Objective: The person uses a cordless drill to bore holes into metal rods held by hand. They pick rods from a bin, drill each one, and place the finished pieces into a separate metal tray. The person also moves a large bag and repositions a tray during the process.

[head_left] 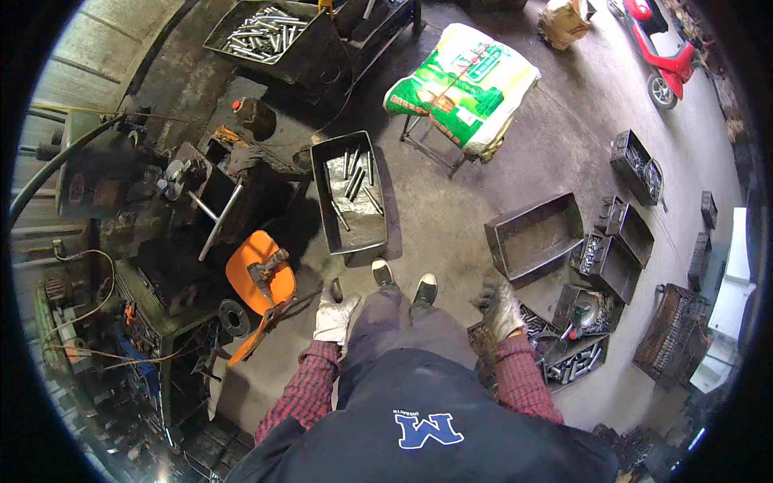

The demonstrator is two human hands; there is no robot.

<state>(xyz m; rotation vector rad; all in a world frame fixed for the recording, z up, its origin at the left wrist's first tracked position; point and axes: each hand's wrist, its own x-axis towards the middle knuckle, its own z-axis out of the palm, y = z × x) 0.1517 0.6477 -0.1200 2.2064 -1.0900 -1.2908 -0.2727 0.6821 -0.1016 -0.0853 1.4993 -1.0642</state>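
My left hand (332,316), in a pale work glove with dark fingertips, hangs beside my left leg. Its fingers are loosely apart and I see nothing in them. The nearest thing to it is an orange chair (259,274) with a dark, dirty object on its seat. On the other side, my right hand (502,307) wears a similar glove, stained dark on the fingers. These are slightly bent and apart, with nothing visible in them. Below and beyond that hand stand metal trays of parts (576,364). Ahead of my feet lies a metal tray (328,211) holding several metal rods (355,187).
An unfilled metal tray (515,256) and smaller bins (624,259) stand on the right. A machine (211,181) with a T-shaped handle is at left. Farther off are a bin of rods (266,36), a stand covered by a printed sack (463,84), and a red scooter (668,60).
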